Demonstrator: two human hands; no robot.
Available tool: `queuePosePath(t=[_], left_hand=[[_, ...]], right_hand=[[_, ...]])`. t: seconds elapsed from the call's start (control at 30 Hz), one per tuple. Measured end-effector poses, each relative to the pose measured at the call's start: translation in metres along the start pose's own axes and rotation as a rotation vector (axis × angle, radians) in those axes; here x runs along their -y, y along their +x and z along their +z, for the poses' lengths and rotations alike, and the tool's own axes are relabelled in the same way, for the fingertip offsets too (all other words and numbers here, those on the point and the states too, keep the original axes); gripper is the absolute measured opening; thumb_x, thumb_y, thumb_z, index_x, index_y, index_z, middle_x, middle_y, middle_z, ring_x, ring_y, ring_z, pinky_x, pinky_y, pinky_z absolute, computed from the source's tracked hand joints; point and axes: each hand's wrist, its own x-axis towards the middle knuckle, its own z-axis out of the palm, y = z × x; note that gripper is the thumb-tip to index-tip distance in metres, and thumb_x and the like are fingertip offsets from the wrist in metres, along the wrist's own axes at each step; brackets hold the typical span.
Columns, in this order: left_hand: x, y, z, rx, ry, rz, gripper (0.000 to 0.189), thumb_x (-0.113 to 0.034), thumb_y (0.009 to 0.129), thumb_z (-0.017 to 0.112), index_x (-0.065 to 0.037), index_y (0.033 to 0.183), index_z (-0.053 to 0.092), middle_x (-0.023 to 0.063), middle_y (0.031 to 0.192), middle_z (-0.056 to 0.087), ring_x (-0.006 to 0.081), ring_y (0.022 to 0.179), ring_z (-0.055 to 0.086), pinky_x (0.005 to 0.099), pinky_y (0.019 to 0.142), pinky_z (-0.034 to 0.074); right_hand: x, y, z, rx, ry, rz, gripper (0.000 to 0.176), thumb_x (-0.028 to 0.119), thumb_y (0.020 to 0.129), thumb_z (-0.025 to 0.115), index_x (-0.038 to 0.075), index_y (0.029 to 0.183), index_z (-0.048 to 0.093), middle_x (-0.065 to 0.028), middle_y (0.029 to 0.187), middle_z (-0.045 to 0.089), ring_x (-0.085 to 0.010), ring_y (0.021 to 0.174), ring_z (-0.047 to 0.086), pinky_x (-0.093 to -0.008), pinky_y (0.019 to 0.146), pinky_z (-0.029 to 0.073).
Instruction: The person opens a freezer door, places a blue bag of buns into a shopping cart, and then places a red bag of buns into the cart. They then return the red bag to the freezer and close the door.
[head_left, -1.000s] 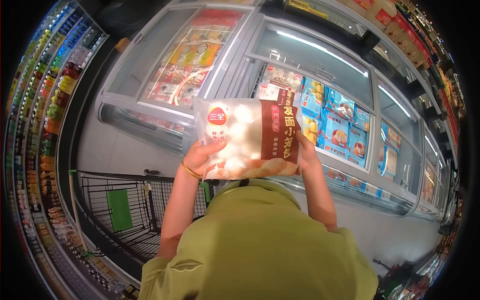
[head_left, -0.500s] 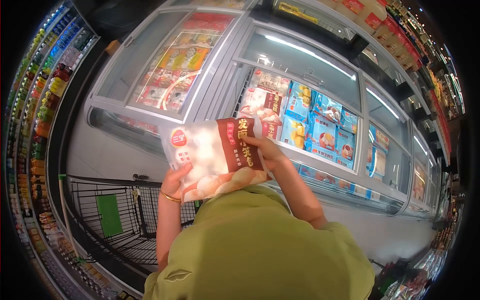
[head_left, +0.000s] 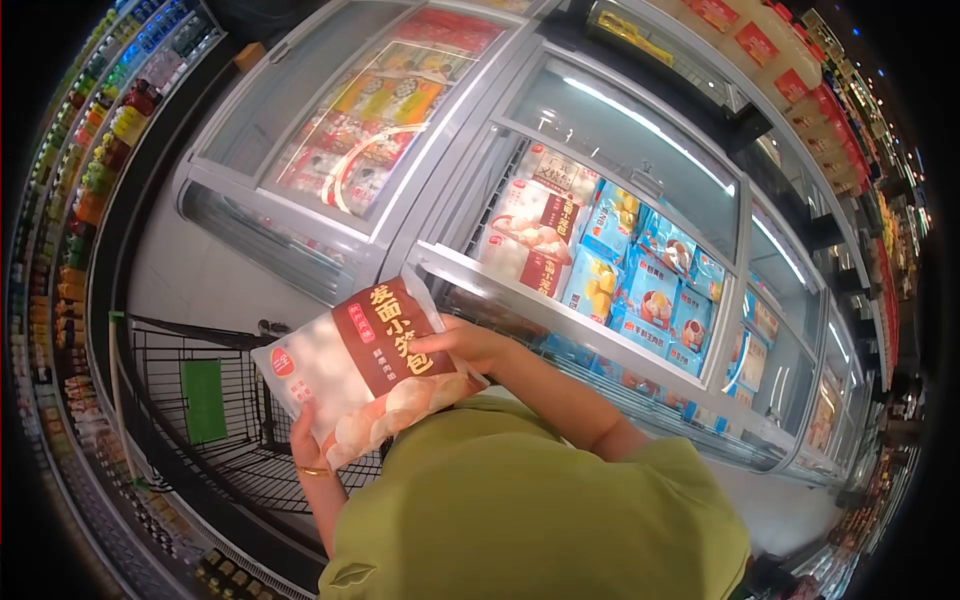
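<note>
Between my two hands is a bag of frozen buns (head_left: 350,375), white with a brown band and pictures of buns along its lower edge. It is tilted, its right end higher. My left hand (head_left: 308,440) grips the lower left side, a bracelet at the wrist. My right hand (head_left: 462,345) is closed on the right side, thumb across the brown band. Similar bun bags (head_left: 540,218) lie in the open part of the chest freezer (head_left: 640,350), beside several blue packages (head_left: 648,290).
A shopping cart (head_left: 160,340) with a green panel stands at my left, below the bag. Another freezer section (head_left: 225,145) holds red and yellow packs under glass. Drink shelves (head_left: 85,200) line the far left.
The bag has moved left and down with both hands and tilted so its right end is higher. It is now closer to the cart. The view has shifted slightly.
</note>
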Motion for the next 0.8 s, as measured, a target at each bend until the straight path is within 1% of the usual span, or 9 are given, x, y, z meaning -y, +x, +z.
queuePosePath(t=[0.23,0.3,0.37,0.47,0.53,0.6,0.67,0.7,0.8], left_hand=[[-0.054,-0.053,-0.033,-0.113,0.091,0.182,0.043,-0.006,0.087,0.054,-0.003,0.129,0.044,0.0124,0.126,0.052,0.0291,0.117,0.05,0.0451,0.1,0.041],[-0.08,-0.061,-0.062,-0.148,-0.024,0.258,0.042,-0.007,0.088,0.054,-0.003,0.129,0.043,0.0126,0.126,0.052,0.0294,0.117,0.051,0.0452,0.099,0.041],[-0.098,-0.062,-0.088,-0.166,-0.1,0.33,0.042,-0.009,0.088,0.055,-0.003,0.128,0.044,0.0124,0.125,0.052,0.0293,0.115,0.052,0.0451,0.098,0.042],[-0.12,-0.057,-0.134,-0.226,-0.132,0.364,0.04,-0.011,0.089,0.055,-0.002,0.127,0.044,0.0126,0.124,0.052,0.029,0.111,0.054,0.0442,0.096,0.045],[-0.118,-0.038,-0.169,-0.254,-0.16,0.343,0.039,-0.013,0.089,0.056,-0.001,0.126,0.045,0.0129,0.124,0.053,0.0287,0.109,0.056,0.0435,0.094,0.046],[-0.084,-0.006,-0.251,-0.561,-0.15,0.18,0.039,-0.015,0.09,0.056,-0.001,0.124,0.045,0.0141,0.123,0.053,0.0291,0.106,0.057,0.0428,0.091,0.049],[-0.028,0.015,-0.326,-0.555,-0.226,0.107,0.038,-0.015,0.09,0.056,-0.002,0.124,0.045,0.0139,0.122,0.053,0.0292,0.106,0.057,0.0424,0.09,0.049],[-0.01,0.021,-0.348,-0.535,-0.28,0.057,0.038,-0.016,0.09,0.056,-0.003,0.125,0.045,0.0138,0.121,0.053,0.0294,0.106,0.056,0.0421,0.09,0.05],[0.039,0.014,-0.351,-0.588,-0.433,-0.032,0.04,-0.016,0.09,0.056,-0.003,0.126,0.043,0.0134,0.12,0.054,0.0293,0.106,0.057,0.0416,0.089,0.05]], right_hand=[[-0.02,0.11,0.042,0.371,-0.238,0.309,0.044,0.009,0.086,0.063,0.003,0.127,0.046,-0.008,0.12,0.056,-0.0149,0.108,0.055,-0.031,0.095,0.043],[-0.027,0.14,0.078,0.508,-0.345,0.216,0.042,0.008,0.084,0.064,0.002,0.123,0.05,-0.0071,0.115,0.059,-0.0143,0.105,0.056,-0.0301,0.093,0.045],[-0.021,0.168,0.116,0.456,-0.747,0.163,0.04,0.008,0.081,0.066,0.001,0.118,0.053,-0.0072,0.109,0.062,-0.0145,0.098,0.059,-0.0293,0.087,0.047],[-0.062,0.239,0.131,0.297,-0.759,0.262,0.036,0.008,0.079,0.065,-0.003,0.113,0.056,-0.0097,0.1,0.064,-0.0157,0.087,0.062,-0.0289,0.076,0.05],[-0.107,0.287,0.104,0.209,-0.793,0.341,0.034,0.009,0.08,0.065,-0.003,0.11,0.058,-0.0109,0.099,0.065,-0.0166,0.086,0.063,-0.0296,0.076,0.05],[-0.168,0.324,0.062,0.089,-0.816,0.439,0.031,0.011,0.08,0.064,-0.003,0.108,0.06,-0.0121,0.098,0.065,-0.0175,0.084,0.063,-0.0302,0.075,0.05],[-0.216,0.339,0.021,0.029,-1.382,0.428,0.03,0.016,0.08,0.061,0.0,0.106,0.062,-0.0152,0.1,0.065,-0.024,0.085,0.064,-0.033,0.077,0.05],[-0.242,0.342,-0.007,0.021,-1.382,0.455,0.03,0.016,0.08,0.061,0.0,0.106,0.062,-0.0152,0.1,0.065,-0.024,0.085,0.064,-0.033,0.077,0.05],[-0.297,0.335,-0.071,-0.08,-1.348,0.509,0.03,0.02,0.078,0.06,0.007,0.104,0.065,-0.0168,0.105,0.063,-0.0296,0.092,0.063,-0.0362,0.082,0.048]])
